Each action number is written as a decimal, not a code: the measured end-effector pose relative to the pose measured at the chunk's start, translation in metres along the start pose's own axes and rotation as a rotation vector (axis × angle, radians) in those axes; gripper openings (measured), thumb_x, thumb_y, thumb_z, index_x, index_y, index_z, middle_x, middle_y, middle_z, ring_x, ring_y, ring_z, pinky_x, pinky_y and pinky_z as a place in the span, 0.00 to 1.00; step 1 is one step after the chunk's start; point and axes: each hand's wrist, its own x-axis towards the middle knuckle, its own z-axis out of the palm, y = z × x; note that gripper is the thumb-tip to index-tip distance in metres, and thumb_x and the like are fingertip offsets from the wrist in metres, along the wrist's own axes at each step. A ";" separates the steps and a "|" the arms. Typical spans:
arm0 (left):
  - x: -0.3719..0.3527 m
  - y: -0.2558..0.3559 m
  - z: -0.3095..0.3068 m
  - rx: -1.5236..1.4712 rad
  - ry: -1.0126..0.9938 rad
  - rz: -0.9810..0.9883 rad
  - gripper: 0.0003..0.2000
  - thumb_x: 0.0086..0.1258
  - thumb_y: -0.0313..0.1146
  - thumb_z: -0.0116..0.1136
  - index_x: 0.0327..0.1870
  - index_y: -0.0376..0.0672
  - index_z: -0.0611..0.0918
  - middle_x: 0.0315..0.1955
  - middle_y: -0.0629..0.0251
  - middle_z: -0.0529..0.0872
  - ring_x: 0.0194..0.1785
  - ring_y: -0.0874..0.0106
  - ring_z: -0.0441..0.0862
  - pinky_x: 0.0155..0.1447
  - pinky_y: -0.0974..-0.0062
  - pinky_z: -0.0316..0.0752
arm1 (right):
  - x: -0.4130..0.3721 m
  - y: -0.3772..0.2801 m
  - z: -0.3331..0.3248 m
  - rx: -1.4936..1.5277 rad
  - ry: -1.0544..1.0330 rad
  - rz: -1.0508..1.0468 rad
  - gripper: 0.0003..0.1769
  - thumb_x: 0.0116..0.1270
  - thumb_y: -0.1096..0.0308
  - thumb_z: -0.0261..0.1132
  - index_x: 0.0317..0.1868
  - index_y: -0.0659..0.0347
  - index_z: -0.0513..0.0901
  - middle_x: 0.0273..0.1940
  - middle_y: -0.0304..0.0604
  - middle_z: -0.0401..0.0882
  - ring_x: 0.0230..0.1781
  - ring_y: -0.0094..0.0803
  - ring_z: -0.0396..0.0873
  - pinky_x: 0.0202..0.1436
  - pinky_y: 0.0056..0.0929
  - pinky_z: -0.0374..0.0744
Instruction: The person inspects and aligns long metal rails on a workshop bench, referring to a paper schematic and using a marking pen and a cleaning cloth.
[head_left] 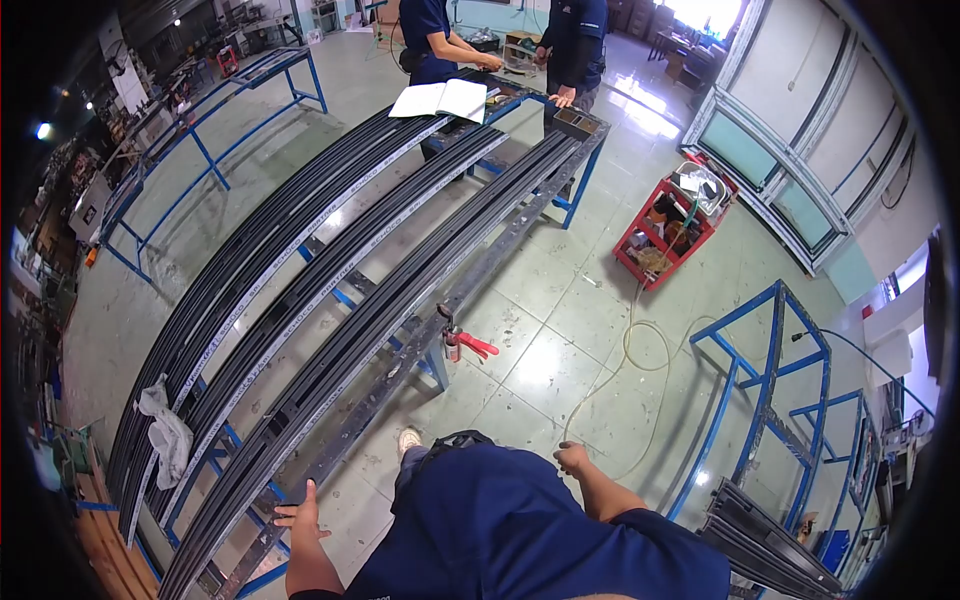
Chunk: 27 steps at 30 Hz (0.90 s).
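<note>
My left hand (303, 515) is at the near end of the workbench, fingers spread, beside the nearest bundle of long dark metal profiles (385, 310). The fingertips are right at the bench's paint-spotted edge rail (345, 435), and nothing shows in the hand. My right hand (573, 457) hangs over the floor at my right side, its fingers curled in. No object shows in it, though a thin pale hose (600, 385) on the floor runs up behind it in this view. Two more profile bundles lie alongside, with a crumpled whitish cloth (170, 440) across them.
Red-handled tools (475, 345) hang off the bench side. An open book (440, 100) lies on the profiles' far end, where two people (575, 45) stand. A red tool cart (670, 225) stands right of the bench. Blue metal frames (770, 400) stand at right, near stacked dark profiles (765, 540).
</note>
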 end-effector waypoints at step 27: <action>0.007 -0.004 0.001 -0.054 -0.035 0.017 0.73 0.51 0.78 0.67 0.79 0.59 0.19 0.79 0.70 0.09 0.84 0.44 0.41 0.66 0.28 0.72 | 0.003 -0.006 -0.004 0.023 0.003 -0.007 0.33 0.62 0.67 0.66 0.70 0.57 0.77 0.31 0.43 0.83 0.23 0.31 0.79 0.21 0.32 0.75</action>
